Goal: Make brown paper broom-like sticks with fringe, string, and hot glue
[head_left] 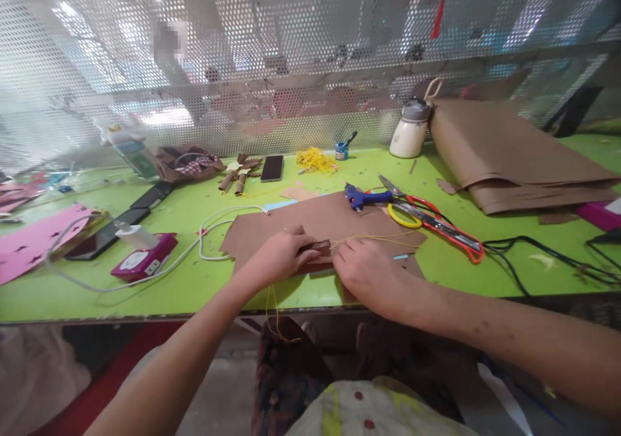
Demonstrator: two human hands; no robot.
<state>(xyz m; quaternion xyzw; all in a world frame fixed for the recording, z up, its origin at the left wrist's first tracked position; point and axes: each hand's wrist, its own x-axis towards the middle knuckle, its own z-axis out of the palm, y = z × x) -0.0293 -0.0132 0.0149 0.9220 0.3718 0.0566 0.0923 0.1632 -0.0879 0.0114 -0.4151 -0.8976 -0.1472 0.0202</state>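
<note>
My left hand is closed on a small roll of brown paper lying on a brown paper sheet at the near edge of the green table. My right hand is next to the roll's right end, fingers curled and pinching a thin yellow thread that runs rightward over the sheet. More yellow thread hangs below the table edge under my left hand.
Blue glue gun, scissors and an orange cutter lie right of the sheet. Brown paper stack, white bottle, yellow thread pile, phone, brown rolls, white cable, pink box, black cables. Perforated metal screen behind.
</note>
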